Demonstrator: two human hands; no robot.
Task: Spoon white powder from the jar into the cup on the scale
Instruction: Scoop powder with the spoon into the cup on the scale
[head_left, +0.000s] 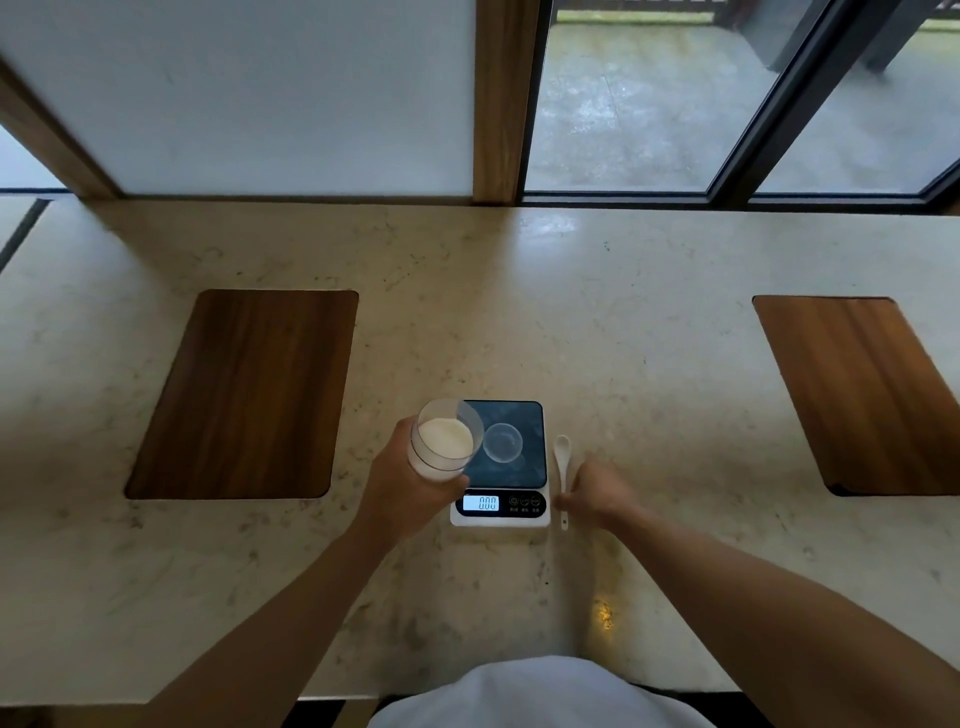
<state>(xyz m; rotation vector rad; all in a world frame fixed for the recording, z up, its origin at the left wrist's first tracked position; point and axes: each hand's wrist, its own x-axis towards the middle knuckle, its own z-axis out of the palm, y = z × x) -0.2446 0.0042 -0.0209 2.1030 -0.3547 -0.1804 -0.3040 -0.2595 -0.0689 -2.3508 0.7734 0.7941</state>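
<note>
My left hand (400, 480) grips a clear jar (445, 441) with white powder in it, held just left of the scale and overlapping its left edge. The small digital scale (524, 421) has a dark platform and a lit display reading 0.00. A small clear cup (502, 442) stands on the platform and looks empty. A white spoon (562, 467) lies on the counter along the scale's right side, bowl pointing away from me. My right hand (597, 491) rests at the spoon's handle with fingertips touching it; whether it grips the handle is unclear.
The marble counter (519, 322) carries two dark wooden inlays, one at the left (244, 395) and one at the far right (867, 395). Behind the counter are a frosted panel, a wooden post (501, 98) and dark window frames.
</note>
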